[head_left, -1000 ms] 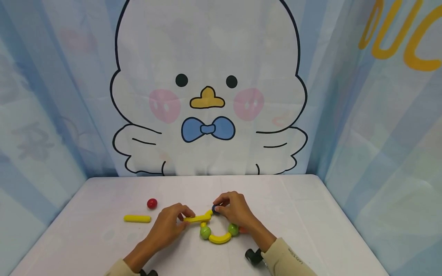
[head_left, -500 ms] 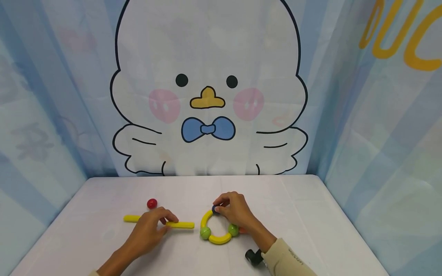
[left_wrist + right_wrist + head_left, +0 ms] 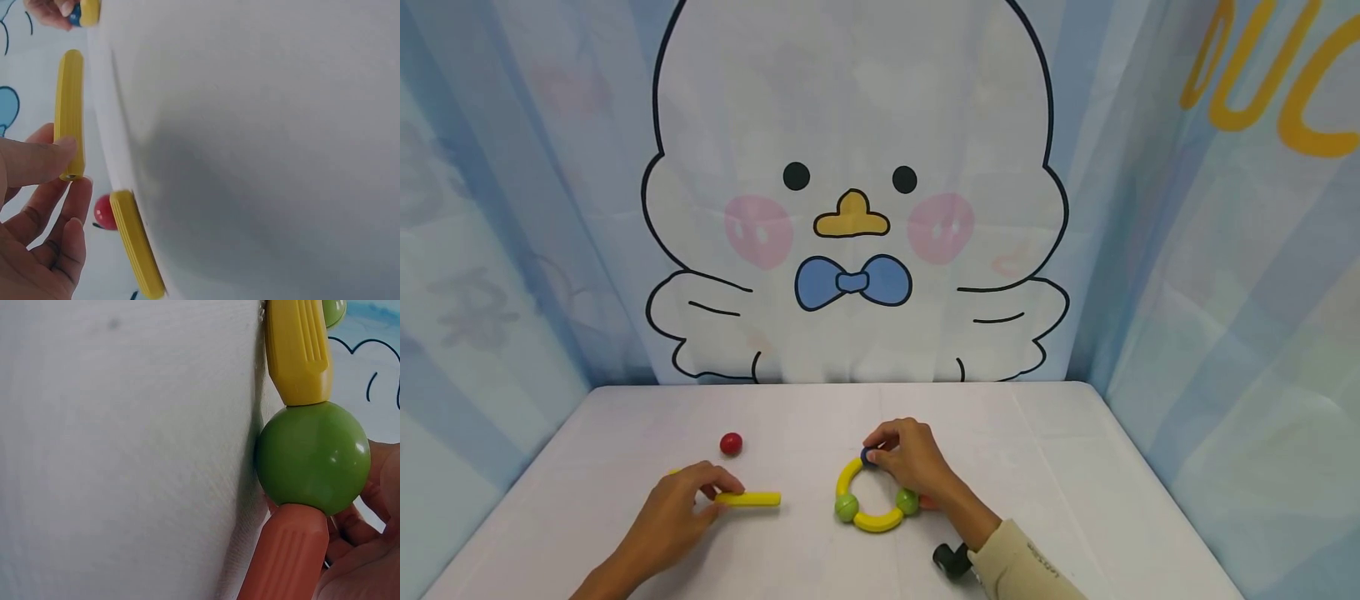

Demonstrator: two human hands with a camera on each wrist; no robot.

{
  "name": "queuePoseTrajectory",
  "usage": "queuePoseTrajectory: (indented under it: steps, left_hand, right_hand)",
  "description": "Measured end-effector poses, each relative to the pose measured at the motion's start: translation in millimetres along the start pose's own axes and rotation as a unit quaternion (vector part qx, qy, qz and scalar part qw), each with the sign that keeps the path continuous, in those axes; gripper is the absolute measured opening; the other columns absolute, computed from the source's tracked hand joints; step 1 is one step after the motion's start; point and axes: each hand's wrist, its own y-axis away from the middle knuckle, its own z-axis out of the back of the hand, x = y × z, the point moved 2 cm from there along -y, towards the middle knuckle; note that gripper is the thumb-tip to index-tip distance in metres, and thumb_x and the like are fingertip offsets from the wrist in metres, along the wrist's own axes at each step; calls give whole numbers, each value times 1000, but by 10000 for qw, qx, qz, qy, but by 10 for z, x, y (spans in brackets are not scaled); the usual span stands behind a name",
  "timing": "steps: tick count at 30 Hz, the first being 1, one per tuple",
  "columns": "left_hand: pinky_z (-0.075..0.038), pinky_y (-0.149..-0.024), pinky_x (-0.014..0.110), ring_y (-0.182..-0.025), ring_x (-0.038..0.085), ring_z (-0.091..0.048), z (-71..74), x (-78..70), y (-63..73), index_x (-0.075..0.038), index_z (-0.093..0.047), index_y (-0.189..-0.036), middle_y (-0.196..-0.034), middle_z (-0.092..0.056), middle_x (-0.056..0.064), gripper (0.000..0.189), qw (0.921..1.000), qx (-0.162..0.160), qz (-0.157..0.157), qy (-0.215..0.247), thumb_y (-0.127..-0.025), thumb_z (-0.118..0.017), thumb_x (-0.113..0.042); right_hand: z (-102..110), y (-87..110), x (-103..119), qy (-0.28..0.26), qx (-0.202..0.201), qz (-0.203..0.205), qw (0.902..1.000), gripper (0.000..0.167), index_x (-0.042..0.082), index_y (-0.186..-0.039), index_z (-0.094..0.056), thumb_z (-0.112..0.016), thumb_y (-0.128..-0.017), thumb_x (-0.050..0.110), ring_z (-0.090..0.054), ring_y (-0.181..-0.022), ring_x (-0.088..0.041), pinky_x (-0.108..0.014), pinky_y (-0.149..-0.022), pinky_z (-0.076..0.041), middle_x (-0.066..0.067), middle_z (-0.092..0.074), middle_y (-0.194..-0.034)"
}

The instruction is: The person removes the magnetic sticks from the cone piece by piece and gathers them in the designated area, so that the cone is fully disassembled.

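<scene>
My left hand (image 3: 681, 507) pinches a straight yellow toy building stick (image 3: 756, 499) between thumb and fingers, left of a partial ring of toy pieces. The left wrist view shows the thumb lying across the stick's near end. Over at the ring, the fingertips of my right hand (image 3: 913, 458) pinch a dark blue ball (image 3: 868, 456). That ball adjoins a curved yellow piece (image 3: 847, 477), followed by a green ball (image 3: 846, 508), another curved yellow piece (image 3: 878, 522) and a second green ball (image 3: 907, 501). An orange piece (image 3: 287, 556) joins the second green ball, partly hidden by my right wrist.
A red ball (image 3: 731, 444) lies on the white table (image 3: 1060, 467) beyond my left hand. Another yellow stick (image 3: 136, 244) lies close to it, mostly covered by that hand in the head view. A black wrist device (image 3: 952, 560) shows beside the right sleeve. Printed curtains surround the table.
My left hand has drawn the yellow stick away from the ring, leftward and toward me. The right hand stays at the blue ball, and the ring has not moved.
</scene>
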Motion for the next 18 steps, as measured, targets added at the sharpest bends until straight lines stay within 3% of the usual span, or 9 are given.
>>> queuePoseTrajectory:
  steps: [18]
  left_hand:
    - [-58, -82, 35, -90, 17, -61, 255, 523, 78, -16, -76, -100, -101, -75, -4, 31, 9977, 144, 630, -194, -84, -80, 10]
  right_hand:
    - [-5, 15, 25, -22, -11, -24, 10000, 10, 21, -103, -81, -78, -97, 13, -68, -94, -9, -32, -87, -59, 10, -76, -95]
